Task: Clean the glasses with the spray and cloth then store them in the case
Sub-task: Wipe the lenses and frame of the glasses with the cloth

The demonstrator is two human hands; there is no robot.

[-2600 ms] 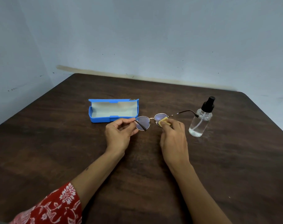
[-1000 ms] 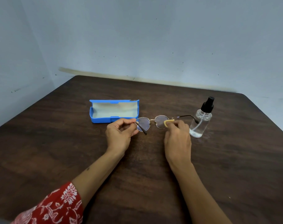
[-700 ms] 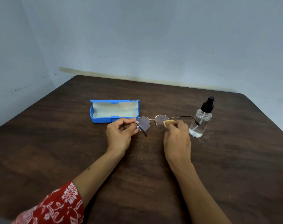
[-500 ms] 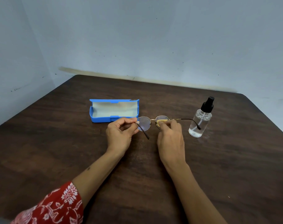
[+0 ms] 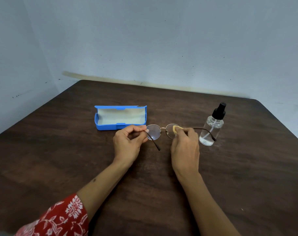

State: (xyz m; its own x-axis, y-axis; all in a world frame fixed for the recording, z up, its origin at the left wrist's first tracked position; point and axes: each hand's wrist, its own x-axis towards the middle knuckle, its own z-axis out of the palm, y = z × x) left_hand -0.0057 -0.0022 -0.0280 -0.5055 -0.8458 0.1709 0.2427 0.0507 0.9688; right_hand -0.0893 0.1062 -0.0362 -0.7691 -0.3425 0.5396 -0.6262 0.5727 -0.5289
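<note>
Red floral cotton of my sleeve (image 5: 59, 217) lay nearest, at the lower left above the dark brown wooden table (image 5: 247, 184). Further out, my left hand (image 5: 127, 143) had its thumb and forefinger pinched together on the outer rim of the left lens, holding the thin gold round-lensed wire-frame glasses (image 5: 153, 132) just above the wood. My right hand (image 5: 184, 149) had its fingertips closed on a small yellow cleaning cloth (image 5: 175, 129), pressed against the other lens.

I judged the wiping to be only half finished, with the left lens not yet reached. My worries were these. The frame was slight, and I held it by one corner, so a firm rub on the far lens could have twisted the bridge or bent a hinge. The right temple arm reached out in front of the clear glass spray bottle with a black pump top (image 5: 212, 128), which stood just to the right; whether they touched I could not tell, but a sideways swing might have knocked the bottle over. The cloth was bunched small, so a bare fingertip could have smeared the glass.

Beyond my left hand, the blue hard plastic glasses case (image 5: 104, 127) sat open with its pale lining showing, nothing in it.
</note>
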